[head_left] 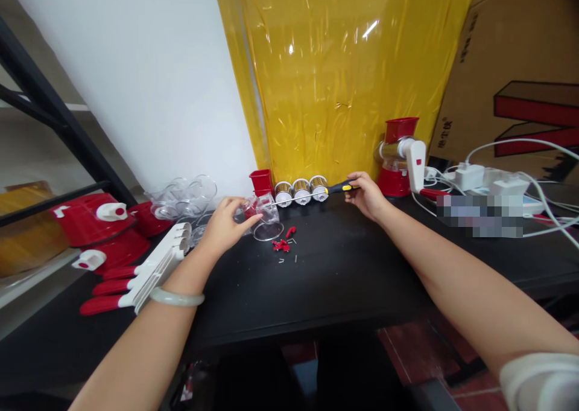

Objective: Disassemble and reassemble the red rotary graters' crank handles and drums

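My left hand [230,221] is closed around a clear plastic housing [270,210] with a red part at its left side. In my right hand [365,195] is a screwdriver [339,188] with a black and yellow handle, held nearly level. Its long shaft points left, and the tip reaches the clear housing; whether it sits in a screw is too small to tell. Just in front of the housing lie small red plastic pieces [281,246], and a few tiny metal pins or screws [295,258] are beside them.
Metal grater drums [301,192] and a red hopper [261,182] line the back. White cranks with red handles [154,266], red bases [102,230] and clear housings [185,195] crowd the left. An assembled rotary grater [398,160] stands right, near chargers and white cables [509,187].
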Demonstrator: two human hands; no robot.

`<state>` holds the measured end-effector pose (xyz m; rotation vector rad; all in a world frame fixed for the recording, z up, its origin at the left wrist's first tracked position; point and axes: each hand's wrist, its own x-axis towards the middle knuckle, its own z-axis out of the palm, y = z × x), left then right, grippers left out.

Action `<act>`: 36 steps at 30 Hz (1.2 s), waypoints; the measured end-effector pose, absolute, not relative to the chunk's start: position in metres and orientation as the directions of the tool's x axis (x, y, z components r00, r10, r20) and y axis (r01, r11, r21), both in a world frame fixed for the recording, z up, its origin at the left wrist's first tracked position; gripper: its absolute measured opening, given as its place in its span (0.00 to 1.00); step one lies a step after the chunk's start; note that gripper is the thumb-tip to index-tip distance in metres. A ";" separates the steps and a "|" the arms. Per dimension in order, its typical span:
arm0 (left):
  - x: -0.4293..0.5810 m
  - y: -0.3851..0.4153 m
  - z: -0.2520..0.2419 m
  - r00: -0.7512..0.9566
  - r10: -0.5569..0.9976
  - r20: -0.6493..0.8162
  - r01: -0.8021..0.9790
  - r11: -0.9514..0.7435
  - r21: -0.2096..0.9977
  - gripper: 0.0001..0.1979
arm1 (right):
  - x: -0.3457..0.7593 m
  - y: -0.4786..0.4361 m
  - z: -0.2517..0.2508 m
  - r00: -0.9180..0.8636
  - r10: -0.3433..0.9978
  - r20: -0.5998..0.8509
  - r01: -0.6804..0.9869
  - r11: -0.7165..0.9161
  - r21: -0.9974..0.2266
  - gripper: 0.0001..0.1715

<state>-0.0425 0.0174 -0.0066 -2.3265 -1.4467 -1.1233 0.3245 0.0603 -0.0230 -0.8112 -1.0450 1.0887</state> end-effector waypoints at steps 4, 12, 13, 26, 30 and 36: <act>-0.043 0.018 -0.007 0.239 0.690 0.683 0.828 -0.513 0.228 0.23 | 0.326 0.067 -0.027 0.144 0.950 0.278 -0.176 0.301 -0.937 0.26; -0.043 0.017 -0.006 0.240 0.694 0.679 0.828 -0.511 0.230 0.23 | 0.326 0.061 -0.023 0.147 0.948 0.283 -0.238 0.311 -0.920 0.19; -0.043 0.017 -0.006 0.240 0.694 0.679 0.828 -0.511 0.230 0.23 | 0.325 0.060 -0.023 0.127 0.952 0.280 -0.275 0.305 -0.912 0.21; -0.043 0.019 -0.007 0.249 0.682 0.687 0.829 -0.517 0.213 0.23 | 0.327 0.062 -0.024 0.151 0.942 0.298 -0.181 0.323 -0.929 0.18; -0.044 0.019 -0.007 0.250 0.683 0.686 0.828 -0.518 0.214 0.23 | 0.325 0.057 -0.020 0.104 0.963 0.249 -0.307 0.269 -0.913 0.20; -0.043 0.018 -0.006 0.248 0.687 0.683 0.833 -0.511 0.212 0.23 | 0.324 0.061 -0.023 0.157 0.952 0.263 -0.121 0.283 -0.951 0.22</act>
